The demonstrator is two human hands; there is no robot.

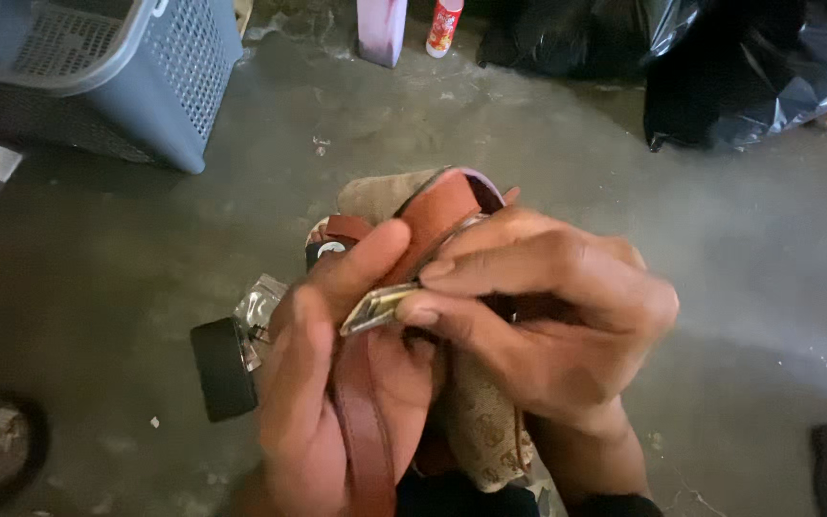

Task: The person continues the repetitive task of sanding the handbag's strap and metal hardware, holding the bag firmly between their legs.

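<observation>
Brown strap (366, 421), lengthwise toward the viewer, both the left hand (323, 383) and right hand (547, 325) apparently closed around it.

We see a grey laundry basket (145, 67) far left, a pink container (381, 29) and a small red bottle (444, 27) at the far edge, black plastic bags (748, 67) far right, and a black box (223, 369) on the concrete floor (490, 124).
</observation>
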